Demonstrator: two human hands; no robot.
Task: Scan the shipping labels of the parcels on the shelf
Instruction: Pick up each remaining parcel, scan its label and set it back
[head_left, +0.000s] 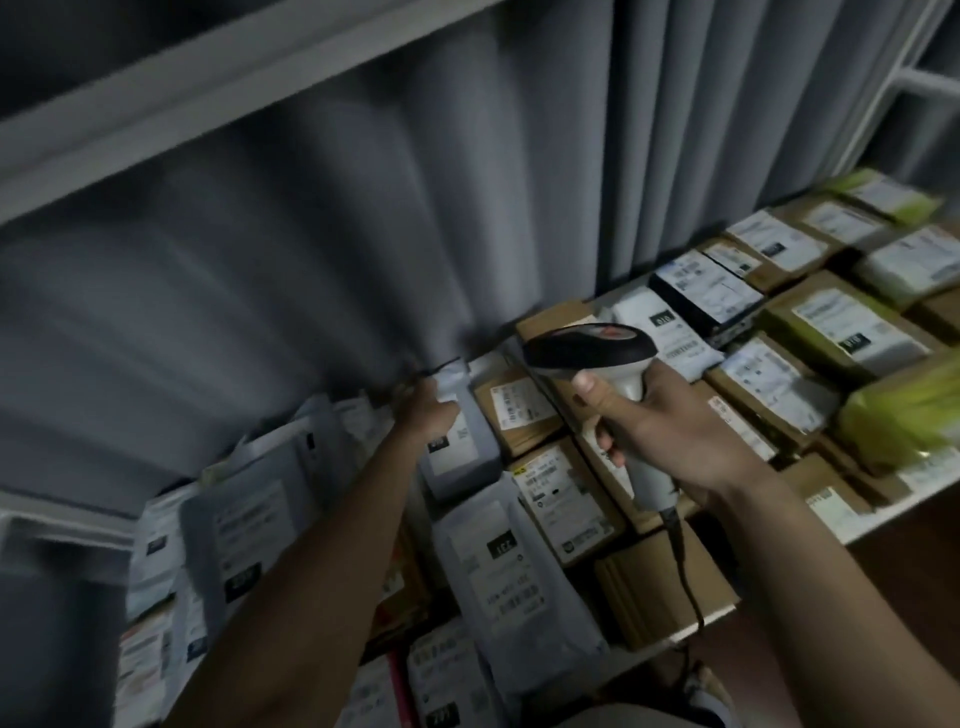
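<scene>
Two hands are at work over the shelf. At centre frame the right hand is wrapped around the grip of a corded barcode scanner, whose dark head points left. Left of centre, the left hand grips the top edge of a grey mailer bag, label facing up. Labelled parcels cover the shelf from lower left to upper right: brown cartons, grey mailers, and yellow-green bags. Grey curtain hangs behind.
</scene>
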